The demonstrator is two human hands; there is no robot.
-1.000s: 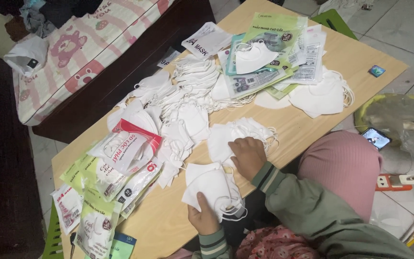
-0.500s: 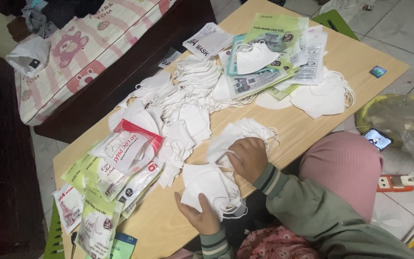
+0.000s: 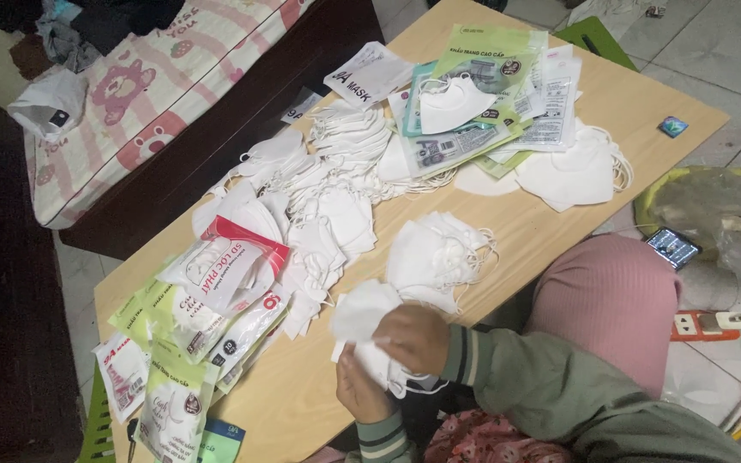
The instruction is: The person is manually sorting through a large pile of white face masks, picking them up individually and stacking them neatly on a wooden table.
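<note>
Since the earlier frames, I see that my right hand (image 3: 418, 336) has left the small pile of white masks (image 3: 437, 257) in the middle of the table (image 3: 645, 137) and come down to join my left hand (image 3: 360, 390) at the table's near edge, low in the centre of the frame. Both hands now meet on one white mask (image 3: 362, 319), where before only the left held it while the right rested on the pile. The right-hand fingers are curled shut over the mask's lower right part; the left-hand fingers pinch it from below, though the right hand partly hides them. The mask stands raised a little off the wood, its long axis running from lower right to upper left, with the rounded end pointing to the upper left and the ear loops trailing at the lower right. By count: two hands, one mask in hand, one small pile just above it, one broad heap of loose masks (image 3: 328, 189) across the centre, one further white stack (image 3: 572, 171) at the upper right; single masks within them are too many to count. Printed packets (image 3: 190, 343) lie in a cluster at the lower left, with a second cluster of packets (image 3: 490, 94) at the top.
</note>
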